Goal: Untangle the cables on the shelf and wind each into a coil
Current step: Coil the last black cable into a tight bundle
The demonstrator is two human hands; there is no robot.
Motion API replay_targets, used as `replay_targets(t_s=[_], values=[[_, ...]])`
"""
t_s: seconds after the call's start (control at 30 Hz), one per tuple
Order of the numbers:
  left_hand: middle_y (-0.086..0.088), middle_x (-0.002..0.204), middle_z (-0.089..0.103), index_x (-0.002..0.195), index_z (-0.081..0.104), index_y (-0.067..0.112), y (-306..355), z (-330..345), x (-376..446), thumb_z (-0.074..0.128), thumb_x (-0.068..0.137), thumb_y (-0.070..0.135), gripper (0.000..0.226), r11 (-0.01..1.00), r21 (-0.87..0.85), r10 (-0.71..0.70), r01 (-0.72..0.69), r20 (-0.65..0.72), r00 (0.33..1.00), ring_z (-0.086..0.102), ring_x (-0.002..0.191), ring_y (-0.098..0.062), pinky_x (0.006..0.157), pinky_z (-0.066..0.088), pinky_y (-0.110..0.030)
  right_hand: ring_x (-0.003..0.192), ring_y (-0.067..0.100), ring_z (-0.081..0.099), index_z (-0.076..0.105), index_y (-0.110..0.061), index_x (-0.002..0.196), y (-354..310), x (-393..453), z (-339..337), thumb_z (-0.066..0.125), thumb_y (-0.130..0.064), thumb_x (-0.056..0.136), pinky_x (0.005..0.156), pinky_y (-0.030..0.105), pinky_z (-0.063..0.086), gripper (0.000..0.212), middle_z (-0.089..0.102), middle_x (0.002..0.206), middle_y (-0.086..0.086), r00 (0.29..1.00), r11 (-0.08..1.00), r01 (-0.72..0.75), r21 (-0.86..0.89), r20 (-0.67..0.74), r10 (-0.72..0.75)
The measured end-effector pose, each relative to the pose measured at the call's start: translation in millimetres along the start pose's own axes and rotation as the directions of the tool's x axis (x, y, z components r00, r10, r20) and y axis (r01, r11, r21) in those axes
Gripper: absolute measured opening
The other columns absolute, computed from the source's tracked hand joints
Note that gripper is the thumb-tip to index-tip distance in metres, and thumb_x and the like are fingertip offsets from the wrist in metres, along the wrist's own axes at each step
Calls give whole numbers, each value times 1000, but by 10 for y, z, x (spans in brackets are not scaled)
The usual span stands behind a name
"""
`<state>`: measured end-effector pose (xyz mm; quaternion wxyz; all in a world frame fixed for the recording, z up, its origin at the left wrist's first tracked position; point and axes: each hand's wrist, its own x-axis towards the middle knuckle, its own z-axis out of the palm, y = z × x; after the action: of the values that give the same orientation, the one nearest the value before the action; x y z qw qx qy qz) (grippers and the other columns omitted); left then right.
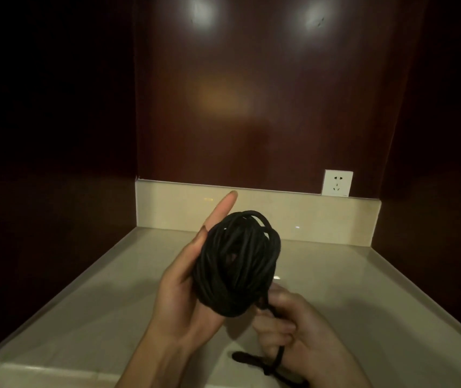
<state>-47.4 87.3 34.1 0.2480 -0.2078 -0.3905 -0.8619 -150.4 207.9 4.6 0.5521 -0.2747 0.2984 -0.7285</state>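
A thick bundle of black cable (236,264) is wound into a coil around my left hand (184,287), held above the pale shelf (83,298). The index finger of that hand points up and away, clear of the coil. My right hand (288,331), just below and right of the coil, has its fingers curled round the loose tail of the cable (275,357). The tail runs down from the coil, through that fist, and ends in a dark plug end (244,357) lying near the shelf's front.
The shelf is a cream stone slab in a dark wooden alcove, with a low cream upstand (307,211) at the back. A white wall socket (337,182) sits above the upstand at the right. Dark side walls close in left and right.
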Motion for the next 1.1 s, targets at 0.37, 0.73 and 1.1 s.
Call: replay_targets(t_s=[0.37, 0.73, 1.1], values=[[-11, 109, 73, 106, 77, 12, 169, 88, 56, 66, 83, 29, 30, 945, 313, 173, -95, -233, 957, 70, 100, -21, 79, 58, -26, 34, 4, 20, 70, 0, 95, -97, -179, -85, 75, -11, 65, 33, 10, 17, 33, 49, 60, 12, 974, 936, 85, -342, -169, -150], [-3, 114, 71, 114, 67, 35, -94, 44, 198, 65, 84, 52, 35, 694, 685, 561, -222, -321, 763, 68, 108, -24, 86, 57, -45, 83, 9, 58, 49, -36, 114, 215, -168, 210, 43, -55, 89, 76, 27, 48, 31, 40, 110, -15, 852, -407, -110, -907, 125, -509], [-8, 98, 68, 128, 54, -5, -32, 352, 299, 55, 91, 32, 52, 852, 411, 463, -324, -301, 834, 67, 84, -11, 66, 53, -19, 67, 22, 42, 48, -15, 66, 127, 36, 18, 36, -53, 102, 62, 35, 30, 54, 44, 66, -3, 344, -542, -98, -835, 483, -805]])
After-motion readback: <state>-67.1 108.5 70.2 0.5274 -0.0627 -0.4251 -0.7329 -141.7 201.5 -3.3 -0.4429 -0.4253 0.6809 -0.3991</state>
